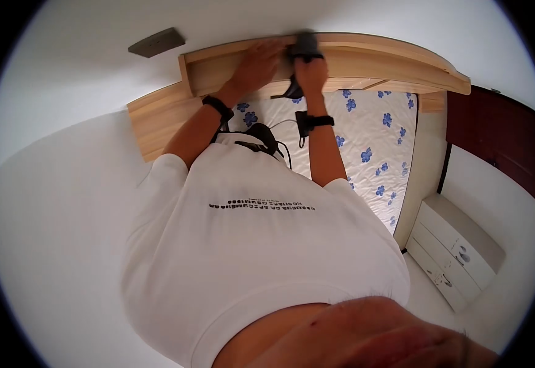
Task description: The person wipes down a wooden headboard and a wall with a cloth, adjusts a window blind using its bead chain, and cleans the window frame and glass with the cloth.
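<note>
Right grip (311, 59) clamped on dark item (305, 45), left grip (275, 46) spread; shirt lettering (261, 205) inverted, illegible.

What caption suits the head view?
Right hand holding a blurred dark object at a wooden ledge, left hand nearby.

wdn headboard (390, 64); blue-flwr sheet (375, 126) on bed (432, 103)

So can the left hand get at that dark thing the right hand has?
Probably yes. The left hand is close beside the dark thing, and nothing seems to stand between them. The right hand seems to be gripping it, though, so that might get in the way.
</note>
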`<state>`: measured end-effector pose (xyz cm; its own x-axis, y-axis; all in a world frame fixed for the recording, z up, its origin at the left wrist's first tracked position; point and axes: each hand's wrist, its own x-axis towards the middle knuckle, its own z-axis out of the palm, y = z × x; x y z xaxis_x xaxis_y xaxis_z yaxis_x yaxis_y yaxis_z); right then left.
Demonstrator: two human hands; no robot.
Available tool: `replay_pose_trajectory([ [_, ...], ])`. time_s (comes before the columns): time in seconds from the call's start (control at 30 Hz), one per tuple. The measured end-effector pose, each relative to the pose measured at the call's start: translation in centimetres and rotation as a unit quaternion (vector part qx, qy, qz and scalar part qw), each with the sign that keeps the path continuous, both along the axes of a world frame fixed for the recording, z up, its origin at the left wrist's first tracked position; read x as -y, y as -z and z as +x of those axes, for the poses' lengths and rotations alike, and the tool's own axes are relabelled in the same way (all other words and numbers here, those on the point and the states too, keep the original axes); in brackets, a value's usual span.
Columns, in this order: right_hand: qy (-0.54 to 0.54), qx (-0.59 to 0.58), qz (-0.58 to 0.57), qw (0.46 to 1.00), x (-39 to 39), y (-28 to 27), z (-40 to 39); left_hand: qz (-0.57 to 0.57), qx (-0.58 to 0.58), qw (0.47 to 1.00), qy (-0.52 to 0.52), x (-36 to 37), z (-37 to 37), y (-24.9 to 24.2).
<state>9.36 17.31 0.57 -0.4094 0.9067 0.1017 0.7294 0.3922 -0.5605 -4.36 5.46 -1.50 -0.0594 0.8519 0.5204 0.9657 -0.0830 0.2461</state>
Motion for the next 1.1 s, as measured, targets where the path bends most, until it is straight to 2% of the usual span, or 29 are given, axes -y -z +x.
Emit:
replay_pose_trajectory([
  [0.03, -0.044, 0.054, 0.018, 0.997, 1.5, 0.9, -0.6, -0.083, 0.007, 0.997, 0.001, 1.1, 0.3, -1.6],
  [0.07, -0.029, 0.066, 0.014, 0.997, 3.3, 2.0, -1.6, -0.164, 0.013, 0.986, 0.003, 2.2, 0.5, -2.7],
  [0.1, -0.029, 0.055, 0.004, 0.998, 4.8, 1.5, -2.5, -0.025, 0.079, 0.997, 0.003, 3.7, -0.2, -2.8],
  [0.23, -0.064, 0.016, -0.021, 0.998, 7.5, 0.9, -4.7, -0.075, 0.110, 0.990, -0.044, 11.6, -3.6, -5.3],
  [0.3, -0.093, 0.021, -0.019, 0.995, 9.1, 1.5, -5.6, -0.021, 0.022, 0.989, -0.147, 14.9, -4.9, -5.0],
  [0.33, -0.129, 0.030, -0.008, 0.991, 9.8, 1.4, -6.0, -0.020, 0.021, 0.990, -0.141, 15.7, -5.4, -4.6],
  [0.37, -0.124, 0.031, -0.008, 0.992, 10.6, 1.3, -6.3, 0.021, 0.122, 0.972, -0.202, 16.3, -5.7, -4.1],
  [0.4, -0.175, 0.097, 0.012, 0.980, 11.7, 0.6, -6.8, 0.060, 0.221, 0.938, -0.262, 17.2, -5.9, -3.3],
  [0.43, -0.228, 0.163, 0.030, 0.959, 12.7, 0.2, -6.8, 0.035, 0.372, 0.892, -0.252, 17.8, -6.1, -2.0],
  [0.47, -0.231, 0.165, 0.022, 0.959, 12.4, 0.6, -6.5, 0.028, 0.374, 0.891, -0.256, 17.7, -6.6, -0.6],
  [0.5, -0.251, 0.172, 0.082, 0.949, 11.5, 1.6, -6.0, 0.004, 0.424, 0.880, -0.213, 18.0, -7.1, 0.0],
  [0.53, -0.271, 0.175, 0.140, 0.936, 10.7, 2.6, -5.4, -0.020, 0.470, 0.866, -0.170, 18.8, -7.4, 0.0],
  [0.57, -0.273, 0.167, 0.140, 0.937, 9.3, 2.7, -4.7, -0.080, 0.505, 0.841, -0.176, 19.0, -7.6, -1.4],
  [0.7, -0.246, 0.200, 0.158, 0.935, 5.7, 2.5, -1.4, -0.034, 0.486, 0.860, -0.152, 18.6, -8.7, 0.4],
  [0.77, -0.181, 0.107, 0.206, 0.956, 5.5, 3.9, -0.2, -0.016, 0.343, 0.925, -0.162, 18.1, -9.9, 3.2],
  [0.8, -0.182, 0.108, 0.201, 0.956, 6.5, 4.5, -0.4, -0.020, 0.344, 0.925, -0.164, 17.9, -10.3, 5.1],
  [0.87, -0.162, 0.081, 0.283, 0.942, 8.7, 5.3, -1.6, -0.020, 0.415, 0.885, -0.211, 16.1, -11.4, 9.8],
  [0.9, -0.162, 0.089, 0.258, 0.948, 10.0, 5.1, -2.5, -0.019, 0.413, 0.886, -0.210, 14.6, -12.1, 12.9],
  [0.93, -0.180, 0.024, 0.282, 0.942, 10.4, 5.6, -3.3, 0.065, 0.197, 0.947, -0.246, 13.3, -12.6, 16.3],
  [0.97, -0.184, 0.062, 0.246, 0.950, 11.2, 4.7, -3.9, 0.143, -0.030, 0.953, -0.265, 12.6, -12.4, 18.2],
  [1.0, -0.188, 0.100, 0.210, 0.954, 11.9, 3.4, -4.5, 0.142, -0.030, 0.954, -0.262, 12.5, -11.1, 16.6],
  [1.03, -0.184, 0.101, 0.209, 0.955, 12.2, 3.4, -4.8, 0.137, 0.173, 0.942, -0.252, 12.6, -9.2, 13.1],
  [1.07, -0.213, 0.090, 0.210, 0.950, 12.4, 3.5, -4.9, 0.123, 0.369, 0.892, -0.232, 13.0, -7.5, 10.2],
  [1.1, -0.244, 0.078, 0.212, 0.943, 12.3, 3.6, -4.7, 0.121, 0.371, 0.892, -0.228, 13.4, -6.5, 8.6],
])
